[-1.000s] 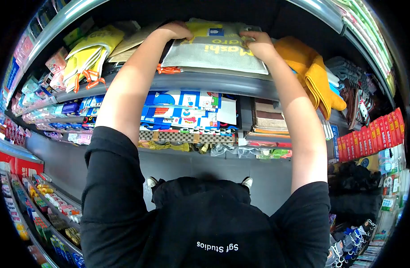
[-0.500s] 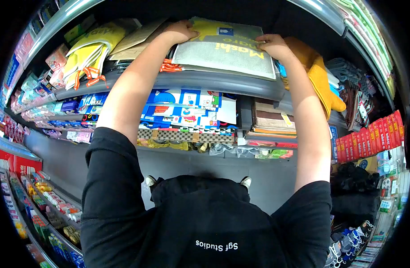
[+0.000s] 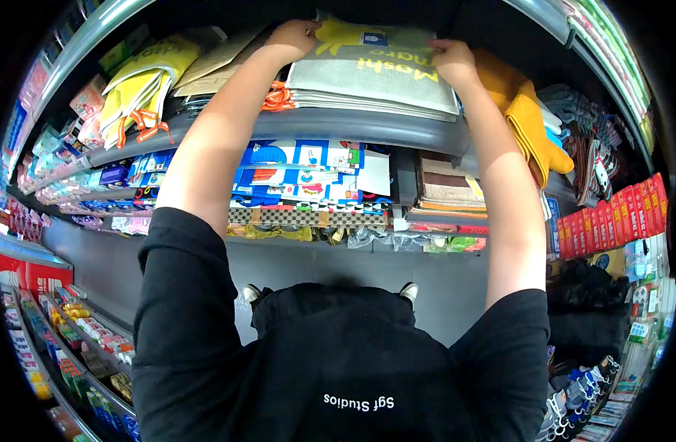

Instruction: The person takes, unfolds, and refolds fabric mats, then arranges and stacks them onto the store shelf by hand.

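A grey-and-yellow mat (image 3: 375, 77) with printed lettering lies on top of a stack of similar mats on the upper shelf. My left hand (image 3: 295, 38) is closed on its far left corner. At the far right corner, my right hand (image 3: 454, 62) pinches the edge between thumb and fingers. Orange ties (image 3: 277, 97) stick out from the stack's left side. Brown flat packages (image 3: 218, 62) lie left of my left hand, and a mustard-yellow cloth (image 3: 526, 114) hangs over the shelf beside my right forearm.
The grey shelf edge (image 3: 353, 127) runs under the stack. Below it are blue-and-white printed packs (image 3: 301, 173) and folded brown textiles (image 3: 447, 184). Yellow folded textiles (image 3: 143, 85) stand at left, red packets (image 3: 611, 217) hang at right. An upper shelf rail (image 3: 537, 15) crosses above.
Both hands have moved slightly farther back with the top mat's far edge. The mat's front edge now lies closer over the stack, and more layers show beneath it.
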`<act>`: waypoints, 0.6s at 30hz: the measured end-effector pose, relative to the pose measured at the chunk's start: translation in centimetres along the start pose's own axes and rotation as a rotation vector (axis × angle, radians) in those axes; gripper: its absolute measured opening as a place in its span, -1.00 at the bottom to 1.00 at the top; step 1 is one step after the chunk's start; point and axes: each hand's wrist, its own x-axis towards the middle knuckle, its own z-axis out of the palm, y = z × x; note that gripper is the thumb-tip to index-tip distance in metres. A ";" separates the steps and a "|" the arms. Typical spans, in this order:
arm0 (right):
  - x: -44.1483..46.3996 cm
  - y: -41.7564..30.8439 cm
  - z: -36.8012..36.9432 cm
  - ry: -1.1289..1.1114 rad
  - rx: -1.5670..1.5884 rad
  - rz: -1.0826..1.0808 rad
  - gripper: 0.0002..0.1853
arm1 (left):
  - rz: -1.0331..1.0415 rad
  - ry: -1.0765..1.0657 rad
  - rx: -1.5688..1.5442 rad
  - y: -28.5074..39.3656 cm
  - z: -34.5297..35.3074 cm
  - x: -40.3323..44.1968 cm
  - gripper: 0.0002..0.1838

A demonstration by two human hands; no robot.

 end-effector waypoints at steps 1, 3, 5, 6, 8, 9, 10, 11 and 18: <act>-0.1 0.1 0.0 0.000 -0.001 0.003 -0.69 | -0.024 -0.053 -0.017 -0.2 0.6 0.0 -0.59; -0.2 0.6 0.2 -0.110 -0.028 0.027 -0.69 | -0.035 -0.069 0.035 -0.5 1.2 0.1 -0.56; -0.1 1.4 0.1 -0.123 0.017 0.015 -0.70 | -0.049 -0.085 0.090 -0.8 1.5 0.2 -0.54; 0.0 1.7 0.1 -0.137 0.064 0.001 -0.71 | -0.044 -0.086 0.115 0.0 0.5 -0.4 -0.56; -0.4 1.5 -0.4 -0.123 0.038 0.038 -0.72 | -0.043 -0.089 0.140 0.8 -0.7 -0.9 -0.58; -0.7 1.1 -0.9 -0.105 0.012 0.073 -0.72 | -0.066 -0.142 0.153 0.9 -1.1 -1.0 -0.62; -1.1 0.7 -1.4 -0.106 0.013 0.072 -0.72 | -0.089 -0.195 0.167 1.1 -1.5 -1.2 -0.65; -1.7 0.4 -1.8 -0.087 0.007 0.066 -0.73 | -0.090 -0.195 0.168 1.2 -1.7 -1.6 -0.65; -3.0 0.0 -1.8 -0.089 0.100 -0.059 -0.78 | -0.011 -0.089 0.047 2.6 -2.8 -4.0 -0.73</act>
